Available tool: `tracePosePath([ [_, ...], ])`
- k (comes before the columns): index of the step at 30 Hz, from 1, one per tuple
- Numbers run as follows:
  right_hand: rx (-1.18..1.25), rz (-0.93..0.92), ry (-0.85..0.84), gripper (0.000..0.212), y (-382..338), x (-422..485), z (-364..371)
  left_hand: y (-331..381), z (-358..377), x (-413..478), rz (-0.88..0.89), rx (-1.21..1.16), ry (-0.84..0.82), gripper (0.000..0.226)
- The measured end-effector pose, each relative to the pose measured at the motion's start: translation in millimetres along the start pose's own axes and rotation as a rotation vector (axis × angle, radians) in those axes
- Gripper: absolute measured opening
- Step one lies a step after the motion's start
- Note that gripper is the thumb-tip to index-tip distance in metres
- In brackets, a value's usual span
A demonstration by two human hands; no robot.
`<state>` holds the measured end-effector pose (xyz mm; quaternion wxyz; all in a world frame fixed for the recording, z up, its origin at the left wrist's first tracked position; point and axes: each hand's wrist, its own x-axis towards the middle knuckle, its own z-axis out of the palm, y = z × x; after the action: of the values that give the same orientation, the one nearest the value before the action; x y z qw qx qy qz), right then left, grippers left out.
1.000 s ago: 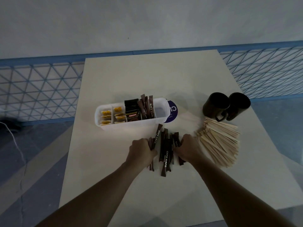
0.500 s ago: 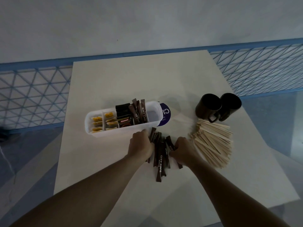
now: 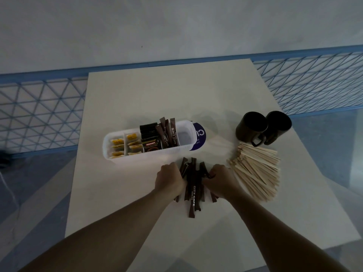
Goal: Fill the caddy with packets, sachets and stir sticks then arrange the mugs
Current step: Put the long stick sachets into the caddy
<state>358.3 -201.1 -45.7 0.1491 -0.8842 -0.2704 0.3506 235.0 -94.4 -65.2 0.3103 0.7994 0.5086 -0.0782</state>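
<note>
A white plastic caddy (image 3: 110, 152) stands mid-table with yellow tea packets at its left, black coffee packets in the middle and a few brown sugar sachets upright beside them. Its right end looks empty. A heap of brown "City Cafe" sachets (image 3: 193, 190) lies just in front of the caddy. My left hand (image 3: 170, 180) presses the heap's left side and my right hand (image 3: 220, 180) presses its right side, squeezing the sachets together. A fan of wooden stir sticks (image 3: 257, 171) lies to the right. Two dark mugs (image 3: 252, 126) stand behind the sticks, touching each other.
A round purple lid or sticker (image 3: 199, 139) lies behind the caddy's right end. The pale table (image 3: 176, 95) has bare surface at the back and front. Blue mesh railing (image 3: 39, 112) runs along both sides beyond the table.
Both hands have drawn closer together around the sachet heap, bunching it into a tighter bundle. The view has shifted slightly.
</note>
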Motion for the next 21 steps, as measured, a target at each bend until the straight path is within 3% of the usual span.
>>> tracePosePath([
  [4, 0.107, 0.017, -0.037, 0.017, -4, -1, 0, -6, 0, -4, 0.018, -0.043, 0.016, 0.024],
  [17, -0.201, -0.088, 0.04, 0.012, -13, 5, 16, -12, -1, -23, 0.042, -0.118, 0.06, 0.034],
  [21, -0.197, -0.15, -0.023, 0.018, -10, 5, 15, -16, -4, -24, 0.054, -0.136, 0.033, 0.03],
])
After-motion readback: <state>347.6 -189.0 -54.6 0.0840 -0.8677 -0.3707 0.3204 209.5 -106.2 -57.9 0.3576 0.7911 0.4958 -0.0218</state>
